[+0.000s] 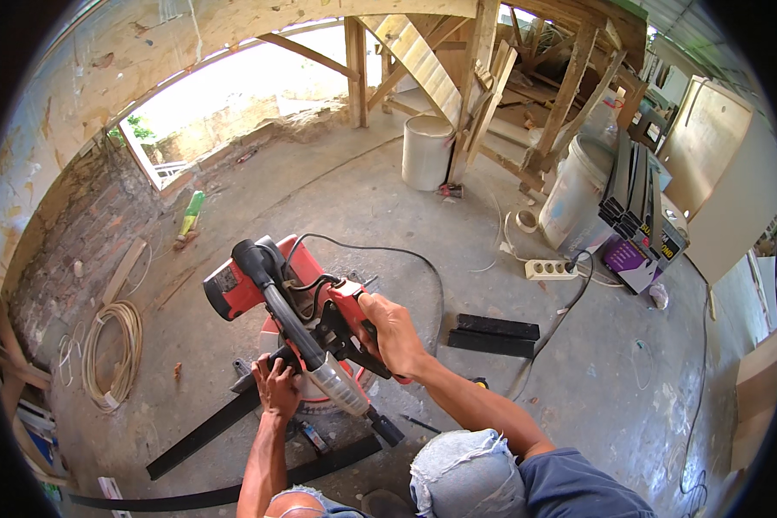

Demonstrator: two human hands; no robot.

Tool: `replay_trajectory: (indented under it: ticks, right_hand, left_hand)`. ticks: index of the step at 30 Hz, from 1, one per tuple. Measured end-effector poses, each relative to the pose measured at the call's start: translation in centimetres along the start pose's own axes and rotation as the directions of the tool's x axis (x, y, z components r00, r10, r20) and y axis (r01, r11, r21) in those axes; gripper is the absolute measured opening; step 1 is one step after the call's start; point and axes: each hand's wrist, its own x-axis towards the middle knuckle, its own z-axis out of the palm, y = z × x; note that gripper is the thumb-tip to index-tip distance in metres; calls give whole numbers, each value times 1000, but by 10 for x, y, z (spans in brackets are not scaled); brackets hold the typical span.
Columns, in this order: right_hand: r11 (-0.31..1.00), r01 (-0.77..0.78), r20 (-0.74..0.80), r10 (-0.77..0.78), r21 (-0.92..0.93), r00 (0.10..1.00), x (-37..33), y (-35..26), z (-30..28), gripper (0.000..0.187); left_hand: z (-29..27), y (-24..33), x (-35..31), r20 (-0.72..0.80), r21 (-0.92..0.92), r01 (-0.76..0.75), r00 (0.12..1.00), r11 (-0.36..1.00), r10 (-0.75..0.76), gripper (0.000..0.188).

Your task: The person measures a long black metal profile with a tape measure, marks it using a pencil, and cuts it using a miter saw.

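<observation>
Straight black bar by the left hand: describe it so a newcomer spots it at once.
Find the red-and-black power saw on the grey concrete floor, gripped by the right hand. At the saw's near-left side, the straight black bar slants from the left hand toward the picture's lower left. Unlike the longer black strip below it, it doesn't pass beneath the left forearm.

On the concrete floor [319,203], the right hand [390,332] grips the handle of a red-and-black miter saw [341,302], while the fingers of the left hand [280,390] rest at the upper end of a black bar [200,438] that slants down to the left from the saw. Another long black strip [337,464] lies nearer the person's knees, and two short black pieces [494,335] sit side by side to the right. Farther out are a coil of pale cable [97,356] on the left, a white socket strip [550,270], a whitish bucket [426,155] and a purple box [628,262].
</observation>
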Motion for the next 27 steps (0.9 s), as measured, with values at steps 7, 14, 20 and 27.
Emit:
replay_trajectory:
  ticks: [7,14,20,27]
  right_hand:
    - [1000,-22,-9,22,-9,1000,-5,4,-2,48]
    - [997,21,-4,-21,-72,1000,-9,6,-4,49]
    - [996,42,1,-42,-74,999,-14,14,-7,49]
    - [979,129,11,-129,-158,992,-17,33,-10,63]
  left_hand:
    - [0,1,1,-6,6,-5,1000,1000,5,24]
    - [-1,1,1,-22,0,-15,1000,1000,15,22]
    - [-5,5,3,-26,-29,-9,1000,1000,8,28]
    - [-5,4,2,-5,-10,-9,1000,1000,9,23]
